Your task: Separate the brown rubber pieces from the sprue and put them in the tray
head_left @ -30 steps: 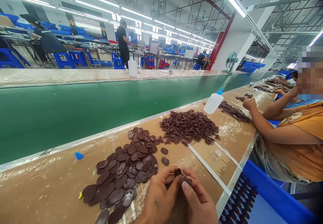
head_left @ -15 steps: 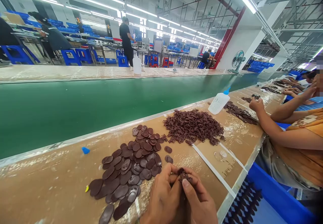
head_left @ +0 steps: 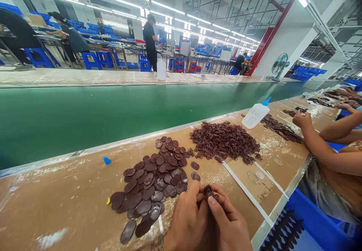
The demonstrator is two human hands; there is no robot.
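Observation:
Both hands meet over the near edge of the bench, fingers closed around a small dark brown piece (head_left: 209,192) with a curly, knobbly surface. My left hand (head_left: 186,217) pinches it from the left, and my right hand (head_left: 230,217) has its thumb pressed against the near side. Fingers cover much of the piece. Just left of them spreads a pile of flat, dark brown oval discs (head_left: 149,183). Beyond my hands is a heap of small curly brown pieces (head_left: 226,139). Two loose discs (head_left: 195,171) lie between disc pile and heap.
A white squeeze bottle (head_left: 256,116) with a blue nozzle stands tilted behind the heap. A blue cap (head_left: 106,160) rests left. The green belt (head_left: 113,107) runs behind the bench. At right, a co-worker's arm (head_left: 319,141) reaches over a blue bin (head_left: 322,217).
The view has swung slightly left, so the scene sits farther right. Both hands remain closed on the small piece, which appears slightly turned between the fingers.

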